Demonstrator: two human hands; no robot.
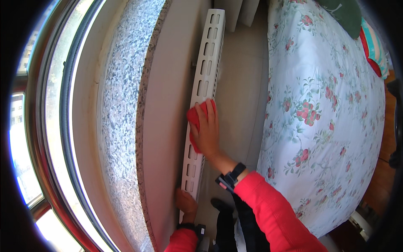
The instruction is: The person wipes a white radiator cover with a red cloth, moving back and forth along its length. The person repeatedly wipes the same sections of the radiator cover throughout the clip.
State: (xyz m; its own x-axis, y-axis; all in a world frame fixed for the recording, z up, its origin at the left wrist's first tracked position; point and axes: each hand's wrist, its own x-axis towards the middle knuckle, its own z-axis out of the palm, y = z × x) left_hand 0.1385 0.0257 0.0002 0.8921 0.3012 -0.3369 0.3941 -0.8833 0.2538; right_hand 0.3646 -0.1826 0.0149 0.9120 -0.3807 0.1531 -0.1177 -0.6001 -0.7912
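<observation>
A red cloth [192, 118] lies pressed on the slotted top of a white radiator [206, 67] along the wall. My right hand [207, 132] is spread over the cloth and holds it against the radiator, with a black band around the wrist. Lower in the view, my left hand [186, 201] is at the near end of the radiator, on its wall side. Its fingers are partly hidden, so what they grip cannot be told.
A speckled stone windowsill [122, 104] and a window run along the left. To the right stands a bed or table with a floral cover [315, 126]. A strip of tiled floor [241, 94] lies between it and the radiator. My legs are at the bottom.
</observation>
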